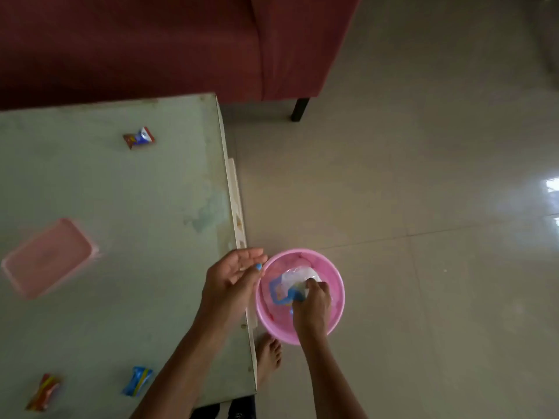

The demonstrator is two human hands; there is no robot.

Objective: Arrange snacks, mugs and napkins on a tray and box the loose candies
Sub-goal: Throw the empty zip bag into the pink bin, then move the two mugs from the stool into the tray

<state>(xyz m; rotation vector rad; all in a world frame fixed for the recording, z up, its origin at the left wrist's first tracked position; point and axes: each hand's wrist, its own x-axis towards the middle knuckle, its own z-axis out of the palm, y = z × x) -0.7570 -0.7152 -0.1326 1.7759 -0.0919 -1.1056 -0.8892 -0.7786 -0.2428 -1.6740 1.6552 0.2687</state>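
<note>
A pink round bucket point(335, 285) stands on the floor beside the table's right edge. Inside it my right hand point(313, 303) is closed on a crumpled white and blue wrapper point(290, 284). My left hand point(233, 279) hovers palm-up over the table edge, fingers apart and holding nothing. On the glass table point(121, 207) lie a pink lidded box point(48, 258) at the left, a red and blue candy packet point(139, 137) at the back, a blue packet point(137, 381) near the front and an orange-red packet point(44, 391) at the front left.
A dark red sofa point(151, 40) stands behind the table, one black leg point(299, 108) on the tiled floor point(423, 176). My bare foot point(269, 355) rests on the floor between the table edge and the bucket.
</note>
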